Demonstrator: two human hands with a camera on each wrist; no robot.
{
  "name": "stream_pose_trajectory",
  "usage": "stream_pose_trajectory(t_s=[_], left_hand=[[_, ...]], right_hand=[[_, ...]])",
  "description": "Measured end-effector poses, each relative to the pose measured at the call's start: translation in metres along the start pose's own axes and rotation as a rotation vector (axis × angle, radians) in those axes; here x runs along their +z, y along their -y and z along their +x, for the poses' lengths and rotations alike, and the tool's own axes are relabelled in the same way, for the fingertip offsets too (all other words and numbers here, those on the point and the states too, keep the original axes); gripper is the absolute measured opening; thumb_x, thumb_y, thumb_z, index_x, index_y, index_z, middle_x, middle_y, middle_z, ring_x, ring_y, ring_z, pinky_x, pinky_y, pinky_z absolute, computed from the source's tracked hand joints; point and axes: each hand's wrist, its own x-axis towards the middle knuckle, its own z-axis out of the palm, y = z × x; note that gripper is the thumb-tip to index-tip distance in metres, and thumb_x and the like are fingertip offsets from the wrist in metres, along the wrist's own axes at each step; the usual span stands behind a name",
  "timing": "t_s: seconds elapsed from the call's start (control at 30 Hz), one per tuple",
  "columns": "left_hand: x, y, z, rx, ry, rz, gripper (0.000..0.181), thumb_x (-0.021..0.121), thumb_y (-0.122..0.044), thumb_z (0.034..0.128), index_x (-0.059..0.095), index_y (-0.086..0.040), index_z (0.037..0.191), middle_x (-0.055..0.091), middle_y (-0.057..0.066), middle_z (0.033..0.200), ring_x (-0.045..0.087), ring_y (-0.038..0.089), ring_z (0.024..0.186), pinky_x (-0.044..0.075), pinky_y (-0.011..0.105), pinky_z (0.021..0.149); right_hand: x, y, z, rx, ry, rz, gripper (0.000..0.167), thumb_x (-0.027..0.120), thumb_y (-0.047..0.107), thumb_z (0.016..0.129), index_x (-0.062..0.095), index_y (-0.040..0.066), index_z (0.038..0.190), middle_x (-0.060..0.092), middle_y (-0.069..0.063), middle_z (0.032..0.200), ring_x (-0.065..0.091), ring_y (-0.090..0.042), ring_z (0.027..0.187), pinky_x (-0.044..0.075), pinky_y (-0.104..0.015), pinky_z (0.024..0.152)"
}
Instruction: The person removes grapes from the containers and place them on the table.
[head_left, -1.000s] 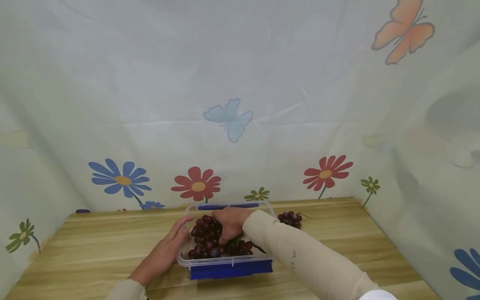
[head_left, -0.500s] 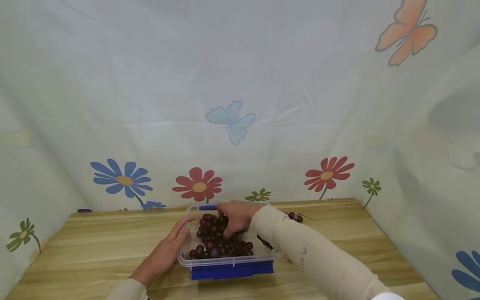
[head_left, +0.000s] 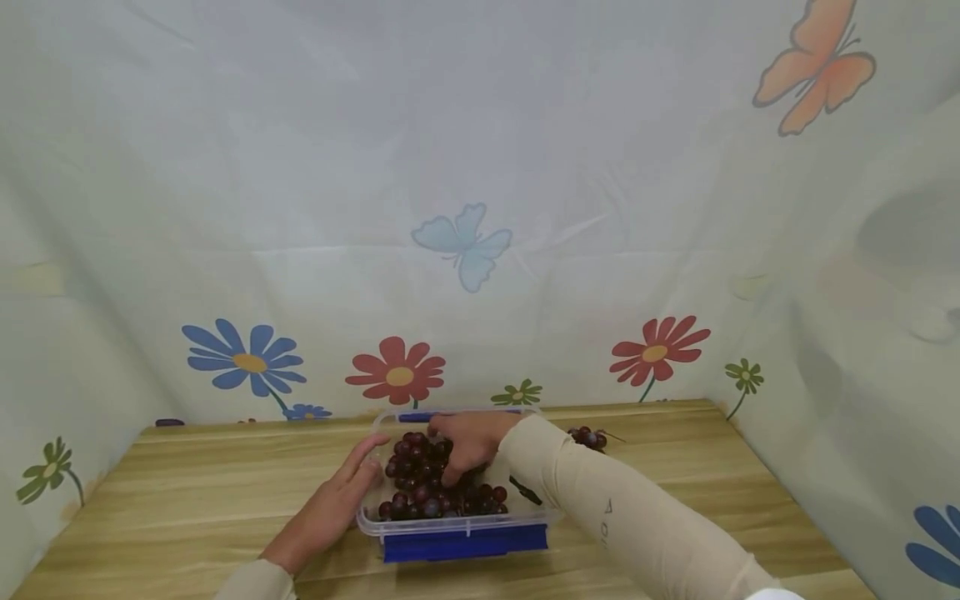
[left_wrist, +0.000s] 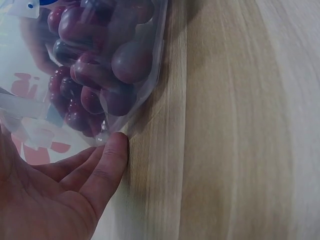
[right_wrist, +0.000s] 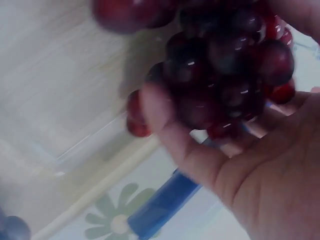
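Dark red grapes (head_left: 423, 500) lie inside a clear plastic container (head_left: 465, 543) with blue clip flaps. Reaching in from the right, my right hand (head_left: 474, 443) grips a bunch of grapes (right_wrist: 220, 80); the right wrist view has its thumb and fingers curled round the bunch. My left hand (head_left: 333, 504) rests against the container's left side. In the left wrist view its fingers (left_wrist: 107, 167) are nearly straight, their tips at the clear wall (left_wrist: 159, 60) with grapes showing through. The right forearm covers part of the container's right end.
A smaller bunch of grapes (head_left: 587, 436), partly behind the right sleeve, lies on the wood-grain table (head_left: 225, 492) to the right of the container. A dark stem-like piece (head_left: 525, 490) sits in the container's right part. A flower-printed curtain (head_left: 480, 333) closes off the back and sides.
The right hand shifts right inside the container with its grapes, then slightly back left. My left hand stays at the container's side.
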Motion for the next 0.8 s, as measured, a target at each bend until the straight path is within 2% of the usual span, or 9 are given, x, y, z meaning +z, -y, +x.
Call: stream_pose_trajectory(t_s=[0.1, 0.2, 0.3, 0.4, 0.47, 0.57, 0.7, 0.8], left_hand=[[0.0, 0.001, 0.0, 0.0, 0.004, 0.004, 0.054, 0.027, -0.064, 0.1091, 0.033, -0.041, 0.157, 0.046, 0.022, 0.161, 0.049, 0.049, 0.145, 0.037, 0.076, 0.112], [-0.001, 0.001, -0.001, 0.001, 0.004, 0.009, 0.054, 0.027, -0.064, 0.1091, 0.033, -0.041, 0.157, 0.041, 0.02, 0.165, 0.044, 0.05, 0.147, 0.037, 0.075, 0.113], [-0.001, 0.001, 0.0, 0.001, 0.007, 0.016, 0.054, 0.026, -0.064, 0.1091, 0.032, -0.041, 0.158, 0.038, 0.02, 0.167, 0.041, 0.053, 0.148, 0.038, 0.076, 0.112], [-0.002, 0.003, -0.001, -0.002, 0.008, 0.018, 0.054, 0.026, -0.063, 0.1093, 0.031, -0.041, 0.158, 0.038, 0.02, 0.167, 0.041, 0.053, 0.148, 0.037, 0.076, 0.112], [-0.002, 0.003, -0.001, -0.005, 0.013, 0.017, 0.053, 0.026, -0.062, 0.1099, 0.031, -0.041, 0.158, 0.037, 0.02, 0.167, 0.041, 0.053, 0.148, 0.038, 0.077, 0.111], [-0.002, 0.002, -0.001, -0.006, 0.017, 0.014, 0.05, 0.027, -0.059, 0.111, 0.031, -0.041, 0.158, 0.037, 0.019, 0.168, 0.04, 0.053, 0.149, 0.038, 0.076, 0.111], [-0.001, 0.001, 0.0, -0.017, 0.02, 0.011, 0.048, 0.027, -0.059, 0.1111, 0.031, -0.043, 0.157, 0.037, 0.018, 0.168, 0.039, 0.053, 0.15, 0.038, 0.076, 0.112], [-0.001, 0.001, 0.0, -0.025, 0.022, 0.007, 0.049, 0.027, -0.061, 0.1104, 0.031, -0.044, 0.157, 0.036, 0.018, 0.168, 0.039, 0.053, 0.15, 0.038, 0.076, 0.111]], right_hand=[[0.0, 0.01, 0.0, -0.002, 0.002, -0.081, 0.086, 0.082, 0.039, 0.087, 0.037, 0.024, 0.159, 0.057, 0.004, 0.154, 0.06, -0.015, 0.135, 0.053, -0.034, 0.109], [0.001, 0.019, 0.002, -0.032, -0.005, -0.181, 0.092, 0.082, 0.037, 0.088, 0.03, 0.024, 0.163, 0.059, 0.004, 0.152, 0.063, -0.013, 0.13, 0.053, -0.032, 0.109], [0.004, 0.026, 0.005, -0.07, -0.024, -0.291, 0.093, 0.084, 0.033, 0.087, 0.03, 0.029, 0.162, 0.07, 0.004, 0.136, 0.07, -0.011, 0.11, 0.057, -0.029, 0.1], [0.009, 0.03, 0.008, -0.106, -0.034, -0.386, 0.095, 0.085, 0.028, 0.086, 0.028, 0.039, 0.161, 0.072, 0.004, 0.119, 0.067, -0.011, 0.084, 0.058, -0.027, 0.08], [0.013, 0.031, 0.011, -0.129, -0.029, -0.399, 0.097, 0.084, 0.02, 0.086, 0.028, 0.044, 0.16, 0.07, 0.003, 0.111, 0.06, -0.012, 0.072, 0.054, -0.025, 0.067], [0.016, 0.031, 0.012, -0.157, -0.029, -0.41, 0.095, 0.083, 0.012, 0.085, 0.031, 0.047, 0.157, 0.065, 0.002, 0.115, 0.056, -0.013, 0.071, 0.05, -0.023, 0.058], [0.018, 0.029, 0.014, -0.153, -0.032, -0.394, 0.087, 0.084, 0.013, 0.084, 0.037, 0.048, 0.148, 0.06, 0.001, 0.113, 0.057, -0.013, 0.075, 0.05, -0.023, 0.057], [0.019, 0.027, 0.015, -0.131, -0.025, -0.373, 0.087, 0.085, 0.014, 0.083, 0.037, 0.048, 0.147, 0.059, -0.001, 0.116, 0.057, -0.014, 0.075, 0.052, -0.024, 0.06]])
